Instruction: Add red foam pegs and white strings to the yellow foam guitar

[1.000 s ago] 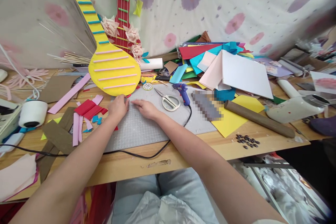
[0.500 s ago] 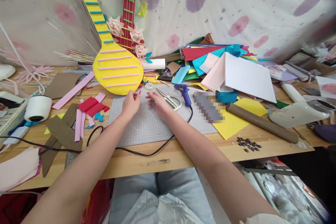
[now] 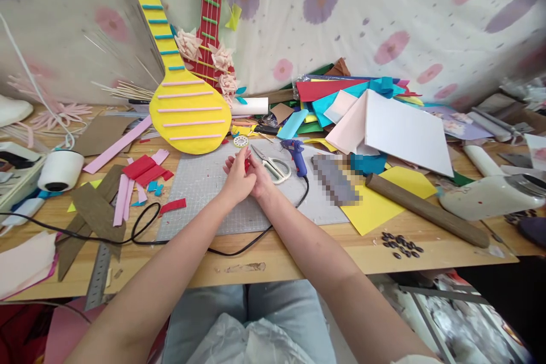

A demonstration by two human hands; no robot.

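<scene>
My left hand (image 3: pixel 239 177) and my right hand (image 3: pixel 258 178) are pressed together above the grey cutting mat (image 3: pixel 205 205). Between them shows a small red piece (image 3: pixel 247 165), mostly hidden by the fingers. My left fingers are closed over it, and my right hand lies beneath and behind, some fingertips showing past the left hand. Just right of the hands lie scissors (image 3: pixel 277 170) and a blue glue gun (image 3: pixel 296 156). Behind them is a small round reel (image 3: pixel 240 141). A yellow lute-shaped craft piece (image 3: pixel 191 114) with pink and blue strips leans at the mat's back edge.
Red strips (image 3: pixel 145 168), pink strips (image 3: pixel 123 199) and brown pieces (image 3: pixel 102 207) lie at left. A black cable (image 3: pixel 239 250) crosses the front. At right are a brown tube (image 3: pixel 426 210), yellow sheet (image 3: pixel 367 213), black beads (image 3: pixel 401 244) and a white bottle (image 3: pixel 486 199).
My hands were apart, the left pinching a small red piece. They have come together with a red piece between them. The view has shifted slightly, uncovering a red strip left of my left forearm.
</scene>
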